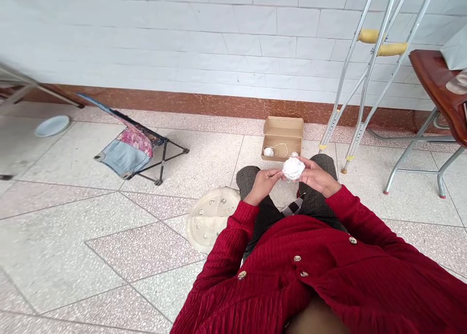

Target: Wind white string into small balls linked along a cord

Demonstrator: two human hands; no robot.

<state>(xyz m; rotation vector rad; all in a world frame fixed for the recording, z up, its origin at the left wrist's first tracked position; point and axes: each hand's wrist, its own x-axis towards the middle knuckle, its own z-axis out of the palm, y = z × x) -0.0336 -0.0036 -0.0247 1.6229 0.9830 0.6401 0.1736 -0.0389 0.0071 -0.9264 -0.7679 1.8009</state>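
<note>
A white, rounded piece of yarn work (293,168) is held up between my two hands, just above my knees. Fingers of my right hand (316,176) are closed round its right side. At its left edge, the thumb and fingertips of my left hand (266,182) pinch together on it. Whether a hook or needle is among the fingers is too small to make out. Beyond my hands, an open cardboard box (283,126) stands on the floor, with a small white yarn ball (268,151) inside. A loose strand of yarn curves across the box.
Crutches (359,86) lean against the tiled wall at the right, beside a brown stool (436,88) with metal legs. A folding stool (133,151) stands to the left. Near my left leg lies a round beige lid-like disc (211,217). A pale dish (52,126) rests far left.
</note>
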